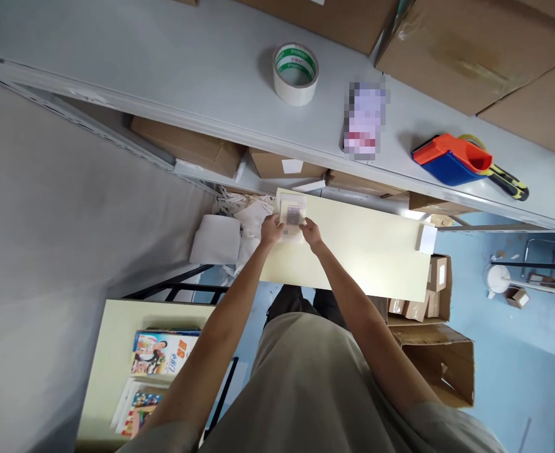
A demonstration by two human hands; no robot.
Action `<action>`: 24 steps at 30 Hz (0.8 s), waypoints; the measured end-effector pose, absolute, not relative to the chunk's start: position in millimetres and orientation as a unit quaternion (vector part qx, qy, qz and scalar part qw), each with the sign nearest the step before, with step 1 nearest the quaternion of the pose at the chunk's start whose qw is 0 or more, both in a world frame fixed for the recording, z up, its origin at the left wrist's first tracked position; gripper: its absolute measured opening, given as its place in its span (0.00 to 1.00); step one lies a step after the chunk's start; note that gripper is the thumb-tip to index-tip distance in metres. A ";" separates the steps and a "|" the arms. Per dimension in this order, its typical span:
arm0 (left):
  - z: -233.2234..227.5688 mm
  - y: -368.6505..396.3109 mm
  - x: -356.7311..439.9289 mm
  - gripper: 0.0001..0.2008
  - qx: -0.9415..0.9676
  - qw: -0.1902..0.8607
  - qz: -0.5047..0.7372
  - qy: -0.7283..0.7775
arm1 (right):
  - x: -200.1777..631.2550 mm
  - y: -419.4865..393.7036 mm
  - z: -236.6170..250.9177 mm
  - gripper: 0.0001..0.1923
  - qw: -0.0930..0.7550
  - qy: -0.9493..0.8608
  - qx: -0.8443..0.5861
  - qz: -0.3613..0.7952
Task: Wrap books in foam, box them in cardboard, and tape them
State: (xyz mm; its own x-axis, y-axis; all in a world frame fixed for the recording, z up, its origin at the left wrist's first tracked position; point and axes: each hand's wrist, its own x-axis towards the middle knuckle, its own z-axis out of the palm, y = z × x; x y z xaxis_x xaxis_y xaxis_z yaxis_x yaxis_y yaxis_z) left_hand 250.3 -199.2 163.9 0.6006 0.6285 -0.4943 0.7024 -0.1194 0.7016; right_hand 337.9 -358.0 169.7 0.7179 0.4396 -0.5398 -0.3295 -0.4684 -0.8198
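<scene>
Over the left part of a pale yellow table (353, 245), a small flat whitish packet (292, 212) with a dark square printed on it is held between both hands. My left hand (271, 230) grips its left edge, thumb laid on top. My right hand (311, 234) pinches the opposite edge. Pale sheets or a stack show just behind the packet, but I cannot tell whether they are part of it. A small white box (426, 239) sits at the table's right end.
On the grey shelf (187, 69) ahead are a tape roll (296, 74), a blurred phone-like object (365, 119), an orange-blue tape dispenser (452, 158) and a yellow-black cutter (508, 182). Cardboard boxes (435, 365) stand at right; booklets (162, 353) lie on the left side table.
</scene>
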 end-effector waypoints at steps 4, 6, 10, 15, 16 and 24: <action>179.9 -209.7 229.5 0.24 0.732 0.513 -0.002 0.450 | 325.0 -376.0 196.7 0.39 0.501 0.019 -0.772 0.392; 189.4 -217.6 214.2 0.25 0.724 0.522 0.029 0.450 | 316.4 -390.3 213.3 0.38 0.507 0.022 -0.759 0.407; 202.3 -240.9 180.0 0.30 0.707 0.542 0.101 0.442 | 298.8 -426.5 244.3 0.34 0.501 -0.012 -0.755 0.422; 209.9 -293.9 129.3 0.31 0.663 0.551 0.156 0.481 | 279.4 -473.5 273.2 0.31 0.472 -0.092 -0.760 0.438; 212.1 -308.6 116.2 0.30 0.647 0.551 0.165 0.501 | 274.9 -479.6 276.5 0.31 0.469 -0.113 -0.755 0.444; 260.7 -425.7 -50.9 0.24 0.512 0.509 0.286 0.630 | 172.4 -462.4 267.0 0.35 0.423 -0.241 -0.669 0.561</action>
